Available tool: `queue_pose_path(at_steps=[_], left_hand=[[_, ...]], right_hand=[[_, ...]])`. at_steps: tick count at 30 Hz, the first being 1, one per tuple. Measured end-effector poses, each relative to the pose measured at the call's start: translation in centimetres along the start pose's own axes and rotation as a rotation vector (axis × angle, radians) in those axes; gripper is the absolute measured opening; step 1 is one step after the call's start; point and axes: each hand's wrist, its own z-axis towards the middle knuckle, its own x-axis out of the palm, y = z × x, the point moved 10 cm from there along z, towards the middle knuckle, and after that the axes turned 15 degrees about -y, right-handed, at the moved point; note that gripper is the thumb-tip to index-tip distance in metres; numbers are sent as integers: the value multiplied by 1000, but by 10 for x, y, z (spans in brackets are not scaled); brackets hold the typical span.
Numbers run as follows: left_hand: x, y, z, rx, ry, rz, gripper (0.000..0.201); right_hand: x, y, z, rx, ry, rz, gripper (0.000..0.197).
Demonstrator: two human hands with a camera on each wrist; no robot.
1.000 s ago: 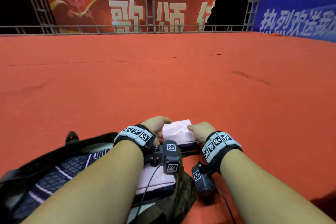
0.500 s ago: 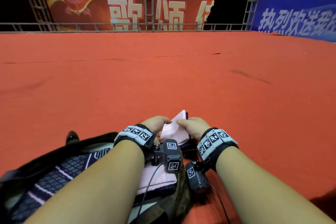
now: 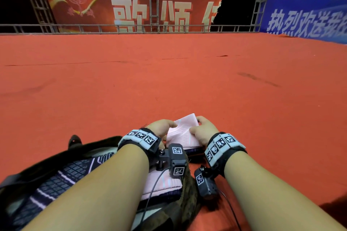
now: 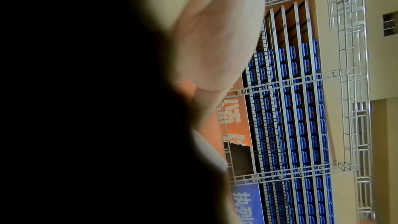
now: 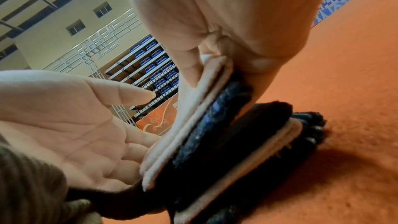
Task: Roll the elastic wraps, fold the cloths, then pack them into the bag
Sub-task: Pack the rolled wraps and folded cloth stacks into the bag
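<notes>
A folded bundle of pink cloth (image 3: 183, 132) and dark blue cloth (image 5: 217, 108) stands tilted on edge above a second folded stack (image 5: 282, 140) on the red carpet. My right hand (image 3: 200, 127) pinches the bundle, thumb on the pink side and fingers behind the dark side. The left hand (image 3: 166, 127) lies against the pink face with its palm (image 5: 81, 125) flat, thumb free and fingertips hidden behind the cloth. A dark bag (image 3: 90, 144) lies open at lower left with a plaid cloth (image 3: 56, 180) inside. Another pink folded cloth (image 3: 161, 184) sits under my left wrist.
Red carpet (image 3: 169, 80) stretches ahead and to both sides. A metal railing (image 3: 131, 29) with red and blue banners runs along the far edge. The left wrist view is mostly dark, showing only part of the hand (image 4: 215, 40) and stadium seats.
The right hand took hold of the top folded bundle at its right edge and raised it from flat to tilted on edge. The left hand stayed against it.
</notes>
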Motion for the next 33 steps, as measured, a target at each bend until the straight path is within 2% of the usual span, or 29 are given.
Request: queue_pose_path(at_steps=[6,12,14,15,17,21,24,29,33], left_hand=[[1,-16,-11,13,-26,-58,81],[-6,-56,-55,223,-65,-82,59],[-8,-61,-70,236,-64,-95,28],[-9,-63,-77,238,-64,-112,21],[-8,-68,-93,250,-20,-157,19],[-5,-80,-126,280,81,-246,32],[-5,-85,-150,336,152,-243,23],[-25,-94,-178,458,144,-268,23],[-49,-98,-197,568,147,-298,18]], right_hand=[[-25,23,-7,-49,-58,66,36],[-66,57,-24,-122,-99,129,34],[-80,70,-30,-148,-115,147,34],[-88,76,-35,-161,-126,159,34],[-101,87,-45,-184,-141,186,34],[-120,107,-64,-220,-157,222,34],[-127,122,-80,-236,-157,246,33],[-133,142,-104,-247,-145,288,29],[-130,155,-120,-259,-117,326,16]])
